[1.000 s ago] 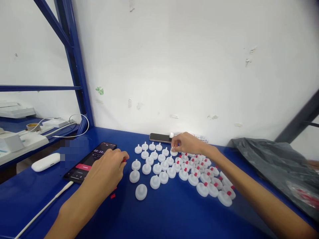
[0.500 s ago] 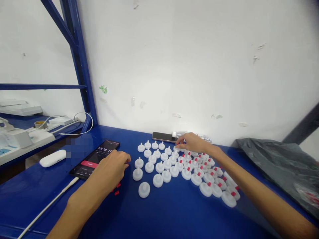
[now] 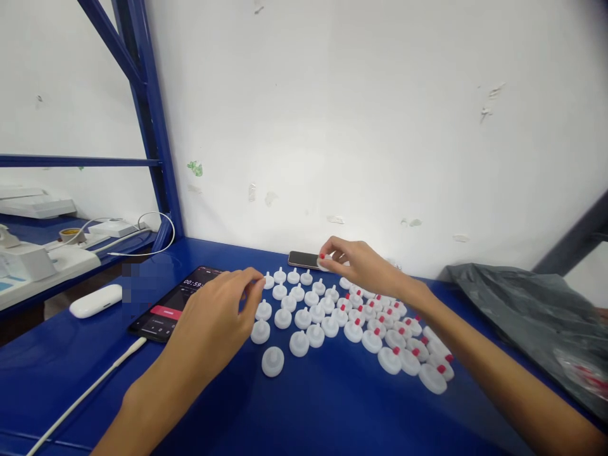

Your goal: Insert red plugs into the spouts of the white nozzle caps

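Observation:
White round caps with upright nozzles (image 3: 299,342) stand in loose rows on the blue table. Those toward the right carry small red tips (image 3: 390,360). My right hand (image 3: 354,259) is raised over the back of the group, its fingers pinched on a white cap with a red tip (image 3: 325,262). At the left edge of the group, my left hand (image 3: 228,304) hovers with thumb and forefinger together near a plain cap (image 3: 268,280); whatever lies between those fingertips is too small to make out.
A phone showing a timer (image 3: 166,311) lies left, beside a white oval case (image 3: 96,301) and a cable (image 3: 85,396). Another phone (image 3: 303,259) rests by the wall. A dark plastic bag (image 3: 517,316) covers the right side. A blue frame (image 3: 159,120) rises at the left.
My right hand has lifted a red-tipped cap and moved slightly left. My left hand has moved right and up, toward the plain caps.

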Demonstrator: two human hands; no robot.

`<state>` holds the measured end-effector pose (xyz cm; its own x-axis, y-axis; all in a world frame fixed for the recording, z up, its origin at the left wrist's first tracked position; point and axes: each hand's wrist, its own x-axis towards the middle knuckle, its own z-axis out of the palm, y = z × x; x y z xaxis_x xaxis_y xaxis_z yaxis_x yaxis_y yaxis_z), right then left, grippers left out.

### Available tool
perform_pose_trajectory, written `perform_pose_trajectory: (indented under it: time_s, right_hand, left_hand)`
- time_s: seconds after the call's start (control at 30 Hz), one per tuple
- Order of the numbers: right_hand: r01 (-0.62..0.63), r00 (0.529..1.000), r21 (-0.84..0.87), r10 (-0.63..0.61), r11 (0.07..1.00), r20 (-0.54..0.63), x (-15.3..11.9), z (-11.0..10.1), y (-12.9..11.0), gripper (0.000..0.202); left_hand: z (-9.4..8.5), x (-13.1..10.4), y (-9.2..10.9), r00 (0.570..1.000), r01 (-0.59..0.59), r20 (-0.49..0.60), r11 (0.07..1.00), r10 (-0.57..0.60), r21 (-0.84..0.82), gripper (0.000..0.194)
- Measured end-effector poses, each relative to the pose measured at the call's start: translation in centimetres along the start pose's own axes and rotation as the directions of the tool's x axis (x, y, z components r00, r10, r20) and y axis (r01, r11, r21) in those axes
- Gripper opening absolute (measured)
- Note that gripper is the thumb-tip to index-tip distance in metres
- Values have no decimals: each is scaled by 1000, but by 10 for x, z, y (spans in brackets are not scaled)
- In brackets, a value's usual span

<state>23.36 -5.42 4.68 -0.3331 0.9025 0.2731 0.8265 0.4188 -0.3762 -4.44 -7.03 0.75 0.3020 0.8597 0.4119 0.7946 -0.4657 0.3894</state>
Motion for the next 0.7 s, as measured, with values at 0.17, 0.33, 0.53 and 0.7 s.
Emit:
perform_pose_trajectory:
  time_s: [0.17, 0.33, 0.53, 0.7]
  right_hand:
    - [346, 937, -193, -349, 918, 19, -13, 11, -52, 37]
    - [469, 869, -271, -494, 840, -30, -24, 21, -71, 43]
    - [406, 868, -516, -494, 754, -39, -14, 10, -44, 31]
    - [-32, 972, -341, -51, 939, -231, 4, 0, 18, 27]
  left_hand:
    - [2, -12, 14, 993, -112, 10, 987, 114, -116, 32]
    - [8, -18, 26, 975, -217, 25, 965, 223, -149, 38]
    - [-18, -15, 14, 998, 32, -44, 936, -51, -351, 46]
    - [-44, -2, -29, 972, 216, -68, 970, -224, -107, 42]
